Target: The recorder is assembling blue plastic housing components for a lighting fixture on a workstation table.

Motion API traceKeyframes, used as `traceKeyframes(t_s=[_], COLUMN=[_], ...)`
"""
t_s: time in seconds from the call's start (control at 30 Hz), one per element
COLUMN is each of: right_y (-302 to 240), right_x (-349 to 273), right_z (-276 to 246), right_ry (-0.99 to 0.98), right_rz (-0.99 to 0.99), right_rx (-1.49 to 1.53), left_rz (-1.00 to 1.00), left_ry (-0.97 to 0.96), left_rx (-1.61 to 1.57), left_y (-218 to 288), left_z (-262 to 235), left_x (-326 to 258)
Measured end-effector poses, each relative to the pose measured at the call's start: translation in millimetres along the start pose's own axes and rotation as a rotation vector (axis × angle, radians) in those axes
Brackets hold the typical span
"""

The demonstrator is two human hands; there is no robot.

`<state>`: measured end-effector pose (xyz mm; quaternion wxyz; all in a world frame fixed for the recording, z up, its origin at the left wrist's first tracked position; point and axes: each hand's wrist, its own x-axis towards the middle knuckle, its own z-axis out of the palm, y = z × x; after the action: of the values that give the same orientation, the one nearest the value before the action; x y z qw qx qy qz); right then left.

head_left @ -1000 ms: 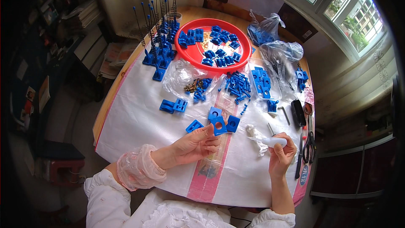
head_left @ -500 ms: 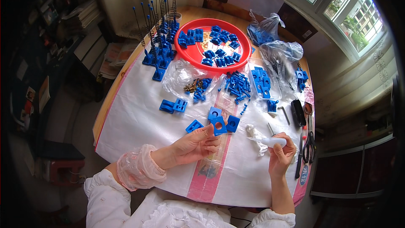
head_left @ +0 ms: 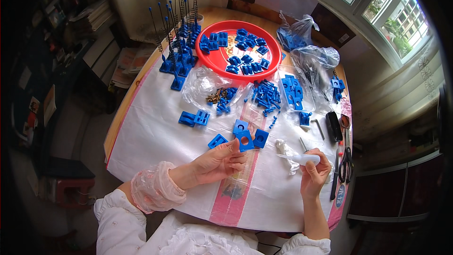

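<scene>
Between the thumb and fingers of my left hand (head_left: 221, 161) is a square blue plastic plate (head_left: 245, 146) with a round hole through it. My right hand (head_left: 315, 172) grips a white glue bottle (head_left: 309, 158), its thin tapered nozzle pointing left toward the plate but apart from it. Around the held plate lie another blue plate with a hole (head_left: 239, 126), a blue square piece (head_left: 261, 138) and a slotted blue piece (head_left: 217, 141). Farther back sits a pair of joined-looking blue parts (head_left: 194, 118). A crumpled white tissue (head_left: 286, 150) lies beneath the nozzle.
Behind the hands stand a red round tray (head_left: 203, 63) of blue parts, blue pegs (head_left: 266, 96), a clear bag (head_left: 198, 85) with screws, and a clear box (head_left: 306, 97). Spring-topped blue assemblies (head_left: 177, 61) rise at far left. Scissors (head_left: 348, 165) and a hex key (head_left: 318, 129) lie right.
</scene>
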<state>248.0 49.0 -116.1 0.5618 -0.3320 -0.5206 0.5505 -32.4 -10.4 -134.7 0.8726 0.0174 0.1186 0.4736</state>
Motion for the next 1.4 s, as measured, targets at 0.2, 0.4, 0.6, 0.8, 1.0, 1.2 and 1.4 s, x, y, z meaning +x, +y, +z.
traceKeyframes(t_s=[0.2, 0.4, 0.6, 0.8, 1.0, 1.2, 1.4], right_y=[1.2, 0.9, 0.2, 0.5, 1.2, 0.7, 0.9], right_x=[0.0, -0.2, 0.1, 0.3, 0.1, 0.2, 0.0], right_z=[-2.1, -1.1, 0.4, -0.2, -1.5, 1.5, -0.1], right_ry=[0.003, -0.001, 0.002, 0.005, -0.005, 0.008, 0.013], right_rz=[-0.007, -0.007, -0.010, -0.008, -0.007, 0.003, -0.013], right_rx=[0.004, -0.001, 0.006, 0.013, 0.022, 0.048, 0.029], left_rz=[0.002, -0.010, -0.002, -0.003, -0.011, -0.015, -0.010], left_ry=[0.024, 0.020, 0.010, 0.014, 0.027, 0.012, 0.024], left_rx=[-0.004, 0.050, 0.001, -0.007, 0.042, 0.071, -0.003], left_y=[-0.1, 1.2, -0.1, 0.2, 1.2, 1.4, 0.5], left_z=[1.4, 2.3, -2.3, 2.1, 2.5, 0.0, 2.9], left_x=[-0.5, -0.8, 0.1, -1.1, -0.6, -0.1, -0.6])
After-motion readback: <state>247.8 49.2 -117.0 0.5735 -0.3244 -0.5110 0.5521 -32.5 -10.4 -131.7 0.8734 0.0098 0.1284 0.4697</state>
